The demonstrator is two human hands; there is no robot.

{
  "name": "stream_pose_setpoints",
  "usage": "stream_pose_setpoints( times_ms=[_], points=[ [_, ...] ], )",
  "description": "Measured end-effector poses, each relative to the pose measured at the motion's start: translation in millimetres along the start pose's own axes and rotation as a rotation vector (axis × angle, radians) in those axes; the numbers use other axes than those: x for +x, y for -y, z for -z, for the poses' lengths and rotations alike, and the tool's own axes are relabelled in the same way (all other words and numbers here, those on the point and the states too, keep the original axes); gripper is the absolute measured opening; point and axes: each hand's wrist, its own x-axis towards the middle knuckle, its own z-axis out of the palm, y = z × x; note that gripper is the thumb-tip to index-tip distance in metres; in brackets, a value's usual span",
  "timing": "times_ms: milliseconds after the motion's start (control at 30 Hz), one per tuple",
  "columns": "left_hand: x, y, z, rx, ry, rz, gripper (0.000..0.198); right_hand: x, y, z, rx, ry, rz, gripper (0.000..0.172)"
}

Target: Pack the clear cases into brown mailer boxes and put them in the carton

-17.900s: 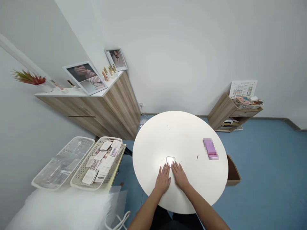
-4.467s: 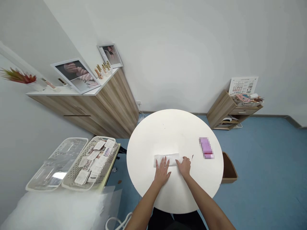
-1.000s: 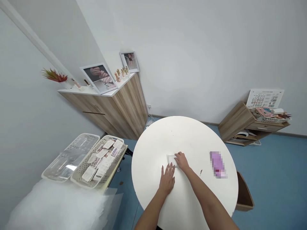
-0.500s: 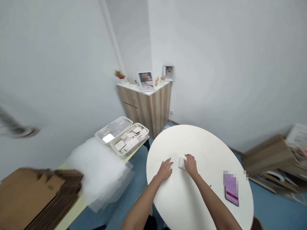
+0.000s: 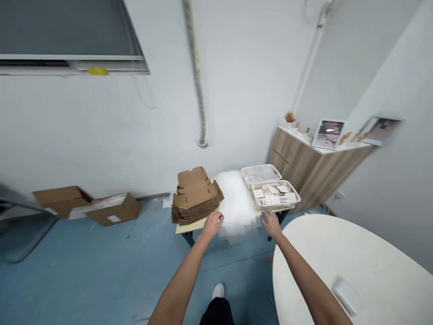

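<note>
With fingers loosely curled on left hand [image 5: 212,225] and apart on right hand [image 5: 271,224], neither gripping, best to approach white sheets [image 5: 235,194] at frame centre evenly.

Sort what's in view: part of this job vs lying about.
Likely in the job:
white packet on round table
white sheets between left hand and right hand
cardboard stack by the left hand
card basket by the right

Likely just lying about:
framed picture and plant on the cabinet
open box on the floor
</note>
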Motion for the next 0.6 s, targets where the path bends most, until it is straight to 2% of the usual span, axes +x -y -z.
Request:
stream_pose_setpoints(
  times_ms=[100,167,300,367,433,533,600],
  points=[
    [-15.0,48.8,50.4,0.126,-0.083,0.074,0.010,39.1,76.5,-22.6,0.058,0.064,0.161,0.028],
    [-20.8,77.5,75.8,0.231,-0.108,0.113,0.010,60.5,124.6,-36.0,0.074,0.093,0.254,0.026],
    [-16.8,119.3,105.6,0.348,-0.110,0.157,0.017,96.6,200.3,-56.6,0.062,0.142,0.405,0.024],
    [-6.7,130.8,113.2,0.365,-0.050,0.169,0.024,112.8,224.9,-64.1,0.032,0.186,0.448,0.024],
    [7.3,138.1,118.8,0.376,0.076,0.204,0.032,127.8,240.5,-69.7,0.004,0.247,0.474,0.024],
    [30.6,148.6,126.8,0.356,0.261,0.245,0.041,147.4,250.5,-74.4,-0.007,0.360,0.482,0.032],
    [44.5,158.2,132.4,0.318,0.330,0.250,0.046,158.4,252.2,-75.6,-0.004,0.440,0.455,0.039]
  ],
)
